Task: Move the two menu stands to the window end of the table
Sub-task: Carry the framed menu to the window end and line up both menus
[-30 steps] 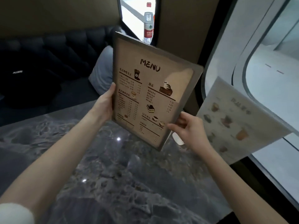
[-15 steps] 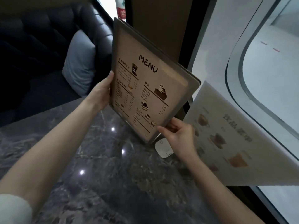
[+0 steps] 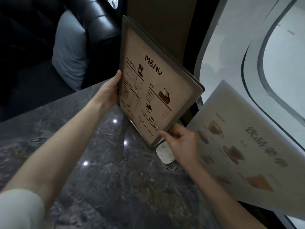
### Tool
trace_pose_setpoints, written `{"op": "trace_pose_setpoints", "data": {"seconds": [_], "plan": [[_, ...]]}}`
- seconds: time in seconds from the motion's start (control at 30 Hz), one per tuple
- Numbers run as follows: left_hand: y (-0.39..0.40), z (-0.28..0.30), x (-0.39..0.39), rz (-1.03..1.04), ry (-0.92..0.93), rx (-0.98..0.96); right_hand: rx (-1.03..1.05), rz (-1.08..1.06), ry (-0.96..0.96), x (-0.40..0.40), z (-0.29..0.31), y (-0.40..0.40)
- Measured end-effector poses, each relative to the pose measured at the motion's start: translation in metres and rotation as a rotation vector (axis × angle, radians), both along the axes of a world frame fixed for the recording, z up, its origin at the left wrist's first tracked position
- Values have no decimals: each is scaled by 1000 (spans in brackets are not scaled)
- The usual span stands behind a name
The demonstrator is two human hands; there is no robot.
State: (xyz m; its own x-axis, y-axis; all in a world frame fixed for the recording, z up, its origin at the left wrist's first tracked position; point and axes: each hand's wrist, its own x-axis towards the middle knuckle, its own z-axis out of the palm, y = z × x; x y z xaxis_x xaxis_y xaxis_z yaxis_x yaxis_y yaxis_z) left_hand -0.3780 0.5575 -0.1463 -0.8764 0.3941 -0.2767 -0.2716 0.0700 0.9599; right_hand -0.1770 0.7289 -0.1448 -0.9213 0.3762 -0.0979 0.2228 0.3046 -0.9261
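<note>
A grey-framed stand headed MENU point(image 3: 153, 90) is held tilted at the far end of the dark marble table point(image 3: 107, 171), close to the window. My left hand point(image 3: 109, 93) grips its left edge. My right hand point(image 3: 179, 142) pinches its lower right corner. Whether its bottom corner touches the tabletop I cannot tell. A second, paler drinks menu stand point(image 3: 244, 154) stands to the right against the window, blurred, partly behind my right wrist.
A small white rounded device point(image 3: 165, 153) lies on the table just under the held stand. A black leather sofa point(image 3: 99, 22) with a grey cushion point(image 3: 71, 50) sits beyond the table's far left. The window glass point(image 3: 247, 47) runs along the right edge.
Both hands have carried the MENU stand lower and toward the window end, closer to the white device. The view has tipped down and the drinks stand now looks larger.
</note>
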Motion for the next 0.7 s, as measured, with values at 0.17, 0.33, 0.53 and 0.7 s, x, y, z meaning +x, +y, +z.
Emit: {"op": "trace_pose_setpoints", "data": {"seconds": [0.17,0.33,0.53,0.7], "plan": [[8,-4,-6,-20,-9,-46,34,8,21,0,-1,-1],[18,-11,-8,-15,-15,-47,11,3,29,2,-1,1],[23,-8,-4,10,-13,-46,34,36,55,1,-1,2],[28,-4,7,120,-10,-94,155,90,20,1,5,3]]}}
